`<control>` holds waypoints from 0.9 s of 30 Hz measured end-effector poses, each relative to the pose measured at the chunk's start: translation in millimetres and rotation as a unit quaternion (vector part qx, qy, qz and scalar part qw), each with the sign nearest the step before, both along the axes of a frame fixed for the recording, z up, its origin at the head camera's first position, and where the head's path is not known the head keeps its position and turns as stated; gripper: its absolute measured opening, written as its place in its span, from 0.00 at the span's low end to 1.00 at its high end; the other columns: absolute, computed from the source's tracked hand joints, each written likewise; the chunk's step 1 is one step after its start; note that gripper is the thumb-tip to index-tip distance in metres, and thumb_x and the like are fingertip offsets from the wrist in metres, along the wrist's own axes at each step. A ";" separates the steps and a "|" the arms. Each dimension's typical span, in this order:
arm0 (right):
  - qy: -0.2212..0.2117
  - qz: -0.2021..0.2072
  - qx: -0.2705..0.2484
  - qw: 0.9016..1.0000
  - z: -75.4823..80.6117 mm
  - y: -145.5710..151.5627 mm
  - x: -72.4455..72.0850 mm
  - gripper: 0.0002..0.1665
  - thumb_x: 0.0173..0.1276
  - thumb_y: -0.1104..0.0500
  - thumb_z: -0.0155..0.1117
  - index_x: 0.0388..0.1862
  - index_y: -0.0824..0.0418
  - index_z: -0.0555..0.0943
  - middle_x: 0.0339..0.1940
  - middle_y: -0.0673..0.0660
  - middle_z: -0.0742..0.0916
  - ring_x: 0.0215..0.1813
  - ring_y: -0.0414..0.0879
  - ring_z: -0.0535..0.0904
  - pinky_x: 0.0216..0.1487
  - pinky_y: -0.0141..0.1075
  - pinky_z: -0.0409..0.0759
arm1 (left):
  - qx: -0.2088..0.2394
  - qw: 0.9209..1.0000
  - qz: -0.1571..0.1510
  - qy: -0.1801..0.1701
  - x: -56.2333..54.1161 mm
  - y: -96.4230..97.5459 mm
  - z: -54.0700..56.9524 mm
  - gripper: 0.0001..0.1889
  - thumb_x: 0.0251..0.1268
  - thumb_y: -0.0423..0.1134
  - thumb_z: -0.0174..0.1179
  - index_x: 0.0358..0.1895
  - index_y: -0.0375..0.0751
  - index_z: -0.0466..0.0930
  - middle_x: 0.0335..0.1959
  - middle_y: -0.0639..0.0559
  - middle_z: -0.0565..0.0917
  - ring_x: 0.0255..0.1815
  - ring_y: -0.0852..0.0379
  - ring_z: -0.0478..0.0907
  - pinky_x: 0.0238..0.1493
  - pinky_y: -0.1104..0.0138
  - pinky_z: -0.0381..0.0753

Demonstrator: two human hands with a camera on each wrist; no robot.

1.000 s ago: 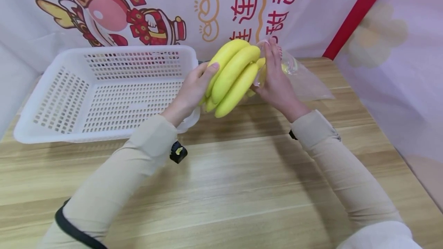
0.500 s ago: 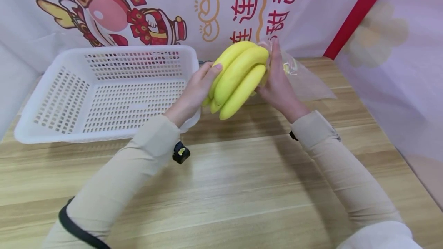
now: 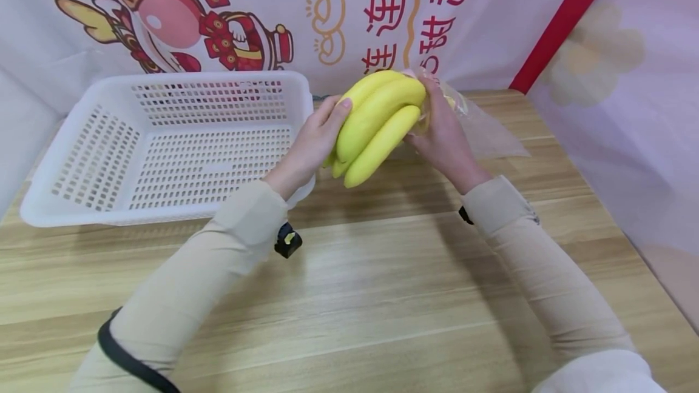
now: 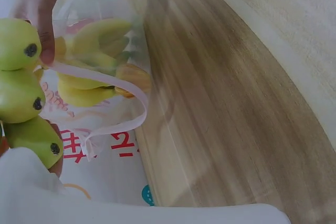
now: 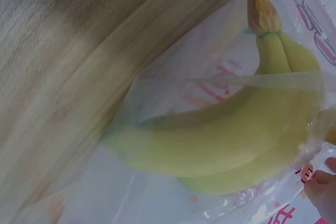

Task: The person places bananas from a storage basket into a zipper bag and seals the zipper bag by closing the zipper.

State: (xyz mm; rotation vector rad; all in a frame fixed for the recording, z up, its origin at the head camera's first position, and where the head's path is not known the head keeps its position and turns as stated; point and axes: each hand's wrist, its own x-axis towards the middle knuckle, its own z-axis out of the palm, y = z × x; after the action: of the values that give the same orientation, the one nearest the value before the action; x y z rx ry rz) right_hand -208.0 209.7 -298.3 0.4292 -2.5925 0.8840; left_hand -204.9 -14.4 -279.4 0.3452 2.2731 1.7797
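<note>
In the head view my left hand [image 3: 312, 144] grips a bunch of yellow bananas [image 3: 379, 123] by its blunt ends, thumb on top. The bunch is raised above the table, and its dark tips show greenish in the left wrist view. My right hand [image 3: 443, 135] holds the pink-rimmed opening of a clear plastic bag [image 3: 491, 132], beside the bunch's far end. Another bunch of bananas [image 5: 210, 135] lies inside the bag, its brown stem end toward the opening. In the left wrist view the right hand [image 4: 39, 9] has a finger on the bag's pink rim [image 4: 128, 90].
To the left stands a white perforated plastic basket [image 3: 213, 168], with no fruit visible in it. The wooden table [image 3: 382, 296] reaches back to a white printed cloth [image 3: 344, 11]. A pale cloth wall [image 3: 628, 138] borders it on the right.
My left hand and the banana bunch have moved slightly right toward the right hand and the bag. The right hand's raised fingers have lowered and bent at the bag's opening. The basket stays put.
</note>
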 end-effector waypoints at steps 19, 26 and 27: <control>0.067 0.035 -0.016 0.997 -1.0 -0.8 2.9 0.45 0.55 0.69 0.70 0.69 0.69 0.60 0.71 0.65 0.69 0.74 0.55 0.62 0.78 0.38 0.55 | -0.031 0.996 -0.071 -0.053 -0.7 4.8 1.0 0.49 0.59 0.56 0.61 0.75 0.57 0.37 0.62 0.47 0.68 0.56 0.53 0.74 0.53 0.61 0.79; 0.082 0.049 0.000 0.995 1.0 -0.4 4.8 0.47 0.53 0.70 0.71 0.70 0.68 0.60 0.71 0.65 0.69 0.74 0.56 0.61 0.78 0.38 0.55 | 0.014 0.999 -0.029 -0.039 0.4 5.7 -3.0 0.37 0.62 0.55 0.58 0.68 0.51 0.49 0.55 0.47 0.70 0.49 0.54 0.75 0.45 0.65 0.81; 0.088 0.053 0.006 0.995 1.5 -0.2 4.7 0.47 0.53 0.71 0.71 0.70 0.69 0.60 0.71 0.66 0.69 0.74 0.56 0.62 0.78 0.38 0.56 | 0.024 0.999 -0.025 -0.032 0.6 5.3 -3.3 0.35 0.62 0.55 0.57 0.68 0.51 0.51 0.55 0.47 0.70 0.48 0.55 0.75 0.45 0.65 0.80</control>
State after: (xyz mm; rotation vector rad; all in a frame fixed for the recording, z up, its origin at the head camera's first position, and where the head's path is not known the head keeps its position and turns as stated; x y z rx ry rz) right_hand -203.3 209.5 -296.8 0.6242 -2.4328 0.8254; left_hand -204.3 -9.1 -282.8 0.3460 2.1616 1.7968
